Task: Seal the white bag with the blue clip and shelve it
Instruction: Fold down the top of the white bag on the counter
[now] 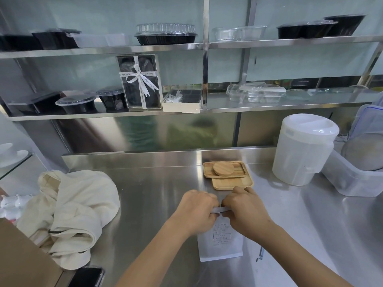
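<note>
White paper bag (220, 244) with printed label stands on the stainless steel counter (157, 183); left hand (196, 206) and right hand (243, 206) both pinch its folded top (clip not discernible).

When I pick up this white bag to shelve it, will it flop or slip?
The white bag lies flat and looks thin, so it is probably light and may bend. Both hands, left and right, grip its folded top; its matte surface seems unlikely to slip.
</note>
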`<state>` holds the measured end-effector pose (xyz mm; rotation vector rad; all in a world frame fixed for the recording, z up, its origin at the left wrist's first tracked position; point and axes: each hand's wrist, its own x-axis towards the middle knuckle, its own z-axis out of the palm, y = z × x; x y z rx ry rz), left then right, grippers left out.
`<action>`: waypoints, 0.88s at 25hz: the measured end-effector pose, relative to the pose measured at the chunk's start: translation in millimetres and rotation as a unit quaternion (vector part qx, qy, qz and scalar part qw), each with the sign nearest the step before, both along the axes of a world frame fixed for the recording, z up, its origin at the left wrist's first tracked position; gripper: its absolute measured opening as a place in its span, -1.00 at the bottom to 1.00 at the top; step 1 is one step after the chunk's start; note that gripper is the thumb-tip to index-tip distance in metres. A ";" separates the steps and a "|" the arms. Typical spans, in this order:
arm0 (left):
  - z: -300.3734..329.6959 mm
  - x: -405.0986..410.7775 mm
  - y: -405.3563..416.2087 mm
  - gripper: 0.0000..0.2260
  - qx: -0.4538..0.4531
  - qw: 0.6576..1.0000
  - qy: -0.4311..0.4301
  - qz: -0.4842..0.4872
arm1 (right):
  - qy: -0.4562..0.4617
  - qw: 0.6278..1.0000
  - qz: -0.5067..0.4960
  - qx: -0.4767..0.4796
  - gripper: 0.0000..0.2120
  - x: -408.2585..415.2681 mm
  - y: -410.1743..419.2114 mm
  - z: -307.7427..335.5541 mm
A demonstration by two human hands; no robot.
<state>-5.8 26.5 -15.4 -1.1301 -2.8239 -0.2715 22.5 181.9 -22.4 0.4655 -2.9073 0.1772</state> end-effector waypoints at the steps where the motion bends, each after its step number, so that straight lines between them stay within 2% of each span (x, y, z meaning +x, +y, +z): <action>1: 0.7 -0.6 0.5 -0.84 0.001 1.000 -0.002 0.001 | -0.004 1.000 -0.001 0.001 -0.87 -0.6 0.4 0.9; 7: 4.0 -5.0 -4.0 -0.78 0.007 1.000 -0.011 0.012 | -0.057 0.997 -0.043 -0.013 -0.89 -5.7 13.7 11.9; 11: -0.2 -5.1 2.3 -0.76 -0.004 1.000 0.021 0.001 | -0.073 0.995 -0.054 -0.037 -0.92 -5.9 16.5 10.2; 22: -0.2 -5.8 6.0 -0.76 -0.009 1.000 0.006 -0.004 | -0.038 0.997 -0.041 -0.045 -0.94 -4.3 13.3 5.8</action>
